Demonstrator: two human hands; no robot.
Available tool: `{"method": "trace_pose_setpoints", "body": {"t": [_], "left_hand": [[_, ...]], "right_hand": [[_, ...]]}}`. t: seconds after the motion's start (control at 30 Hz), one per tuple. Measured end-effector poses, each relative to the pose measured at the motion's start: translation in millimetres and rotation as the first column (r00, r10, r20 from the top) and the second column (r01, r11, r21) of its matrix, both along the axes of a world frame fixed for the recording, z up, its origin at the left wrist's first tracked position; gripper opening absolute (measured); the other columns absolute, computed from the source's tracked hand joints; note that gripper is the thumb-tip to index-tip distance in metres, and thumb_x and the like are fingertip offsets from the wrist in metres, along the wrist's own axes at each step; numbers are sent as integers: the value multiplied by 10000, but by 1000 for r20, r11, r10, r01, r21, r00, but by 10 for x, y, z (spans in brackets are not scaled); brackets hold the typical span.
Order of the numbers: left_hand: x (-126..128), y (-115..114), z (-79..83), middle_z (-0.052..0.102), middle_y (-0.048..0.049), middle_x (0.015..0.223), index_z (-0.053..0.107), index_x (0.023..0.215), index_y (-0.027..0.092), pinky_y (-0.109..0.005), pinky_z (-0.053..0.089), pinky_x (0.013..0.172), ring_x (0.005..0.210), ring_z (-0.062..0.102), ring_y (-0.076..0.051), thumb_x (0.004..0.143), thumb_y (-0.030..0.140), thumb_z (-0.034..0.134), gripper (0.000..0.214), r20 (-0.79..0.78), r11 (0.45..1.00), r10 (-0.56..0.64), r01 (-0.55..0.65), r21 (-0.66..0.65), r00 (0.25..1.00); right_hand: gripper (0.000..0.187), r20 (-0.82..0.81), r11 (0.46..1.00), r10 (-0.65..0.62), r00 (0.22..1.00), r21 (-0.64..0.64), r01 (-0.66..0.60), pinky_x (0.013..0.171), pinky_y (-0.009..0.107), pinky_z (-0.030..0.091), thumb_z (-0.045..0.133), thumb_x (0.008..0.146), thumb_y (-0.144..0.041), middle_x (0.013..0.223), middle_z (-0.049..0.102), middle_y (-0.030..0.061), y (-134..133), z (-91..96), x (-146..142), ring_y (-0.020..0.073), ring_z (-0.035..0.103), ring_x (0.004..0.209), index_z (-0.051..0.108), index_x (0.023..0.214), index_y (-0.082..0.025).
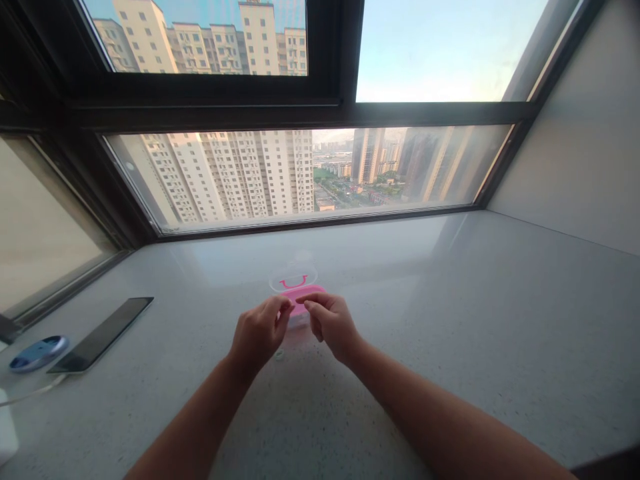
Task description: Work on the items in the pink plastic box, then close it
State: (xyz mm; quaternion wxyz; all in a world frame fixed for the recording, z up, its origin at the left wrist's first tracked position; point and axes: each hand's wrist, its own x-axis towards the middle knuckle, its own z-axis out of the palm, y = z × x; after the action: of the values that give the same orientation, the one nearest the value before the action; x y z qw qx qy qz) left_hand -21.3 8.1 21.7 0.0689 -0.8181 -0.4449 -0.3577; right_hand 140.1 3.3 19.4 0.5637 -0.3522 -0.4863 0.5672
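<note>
A small box with a pink rim point(311, 291) stands on the pale speckled sill. Behind it lies a clear round-edged lid point(273, 279) with a curved pink handle point(294, 283). Over the box's front edge, my left hand point(261, 328) is closed in a pinch. Facing it, my right hand point(333, 323) pinches thumb and forefinger close to the left fingertips. Whatever lies between the fingertips is too small to make out. Both hands partly hide the box and its contents. A tiny pale greenish piece point(279, 355) rests on the sill beside my left wrist.
At the left lie a dark flat tablet or phone point(105, 337) with a white cable point(35, 393) and a round bluish disc point(39, 353). A white object point(6, 430) shows at the left edge. The dark window frame point(320, 225) borders the sill point(475, 333) at the back.
</note>
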Motion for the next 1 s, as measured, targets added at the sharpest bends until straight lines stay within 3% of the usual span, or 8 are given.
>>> {"method": "trace_pose_setpoints", "body": {"t": [0.1,0.27,0.5,1.0], "left_hand": [[-108,63,89,621,-18,789,578,837,193,-229,416,631,678,563,-128,872,248,479,119,-9,997,73,-73,2,997],[-166,116,147,585,-62,886,594,827,186,-276,443,751,824,552,-161,859,217,479,124,12,998,-58,58,-34,998],[-114,108,98,597,-45,810,592,800,183,-277,440,706,754,547,-154,845,195,501,103,28,991,-110,112,-79,994],[-124,108,130,675,-43,818,650,773,201,-317,454,753,792,594,-187,783,198,599,52,-12,990,-99,98,-102,995]], "right_hand": [[190,91,988,-126,988,101,117,339,185,201,526,756,-262,384,386,-85,31,-20,47,51,292,320,644,811,-125],[187,170,963,-214,962,201,179,395,199,230,499,774,-248,430,378,-74,74,-103,80,62,302,381,644,808,-134],[192,205,930,-302,931,280,240,431,206,251,477,775,-231,509,422,-44,49,-100,94,81,320,450,643,816,-145],[186,274,896,-357,893,370,245,463,214,245,468,760,-204,521,388,-48,11,-57,117,83,300,471,642,786,-143]]}}
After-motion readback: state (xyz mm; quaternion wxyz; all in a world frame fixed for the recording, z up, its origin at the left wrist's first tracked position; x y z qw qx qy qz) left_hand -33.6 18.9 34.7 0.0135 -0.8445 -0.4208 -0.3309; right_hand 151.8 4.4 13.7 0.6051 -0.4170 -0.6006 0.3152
